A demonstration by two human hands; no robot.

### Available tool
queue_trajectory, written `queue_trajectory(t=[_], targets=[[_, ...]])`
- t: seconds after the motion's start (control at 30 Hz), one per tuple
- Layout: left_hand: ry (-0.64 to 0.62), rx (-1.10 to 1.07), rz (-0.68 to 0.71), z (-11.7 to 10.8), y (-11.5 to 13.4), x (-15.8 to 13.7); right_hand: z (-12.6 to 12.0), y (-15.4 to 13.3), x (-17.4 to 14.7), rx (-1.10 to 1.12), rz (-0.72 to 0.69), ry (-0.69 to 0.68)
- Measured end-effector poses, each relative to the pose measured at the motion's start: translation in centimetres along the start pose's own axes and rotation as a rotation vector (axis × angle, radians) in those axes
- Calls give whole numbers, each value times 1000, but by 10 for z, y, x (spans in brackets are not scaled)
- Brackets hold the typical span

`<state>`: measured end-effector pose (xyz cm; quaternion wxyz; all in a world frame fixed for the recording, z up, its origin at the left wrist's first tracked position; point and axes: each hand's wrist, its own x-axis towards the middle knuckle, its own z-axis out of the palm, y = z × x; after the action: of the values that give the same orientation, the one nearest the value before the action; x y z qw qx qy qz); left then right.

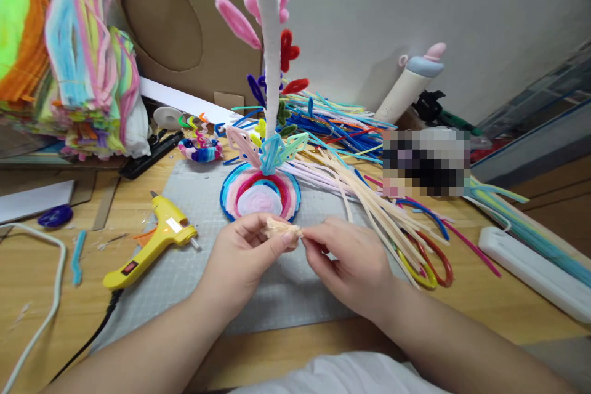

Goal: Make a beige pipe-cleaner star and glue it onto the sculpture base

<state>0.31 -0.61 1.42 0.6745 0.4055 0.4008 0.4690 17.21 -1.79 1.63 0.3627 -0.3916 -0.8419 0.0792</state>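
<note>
Between thumb and fingers, my left hand (pixel 247 252) pinches a small cream pipe-cleaner piece (pixel 278 229). My right hand (pixel 348 258) is closed at the right end of that piece, its fingertips pressed together there. Just behind my hands stands a pipe-cleaner craft: a round base (pixel 228 197) in blue, pink and white rings, with pink, blue and green loops above it. A white wrapped stem (pixel 269 43) rises from it, with coloured petal shapes around it. Loose cream pipe cleaners (pixel 369 197) lie to the right of the craft.
A yellow glue gun (pixel 157 240) lies on the grey cutting mat (pixel 184 308) at left. Bundled pipe cleaners (pixel 83 61) stand at back left, before cardboard (pixel 226 31). A small striped ring craft (pixel 201 149) sits behind. On the right is a white power strip (pixel 530 271); one patch is pixelated.
</note>
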Motion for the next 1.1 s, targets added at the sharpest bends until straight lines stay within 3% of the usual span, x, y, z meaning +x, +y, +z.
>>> queue_trajectory(t=[0.13,0.23,0.43,0.57,0.83,1.0,1.1], targets=[[14,57,-49,-2,2,0,-6,4,2,-133,-144,0],[-40,130,-134,-4,5,1,-9,6,5,-115,-190,-34],[-243,223,-292,-10,14,3,-15,12,14,334,19,-258],[-342,151,-396,-13,15,1,-18,15,16,526,-10,-315],[-435,-111,-594,-15,14,1,-17,17,15,313,-366,-136],[-446,-171,-616,-16,14,0,-13,18,13,339,-396,-110],[-443,-179,-620,-16,15,0,-12,16,12,385,-330,-103]])
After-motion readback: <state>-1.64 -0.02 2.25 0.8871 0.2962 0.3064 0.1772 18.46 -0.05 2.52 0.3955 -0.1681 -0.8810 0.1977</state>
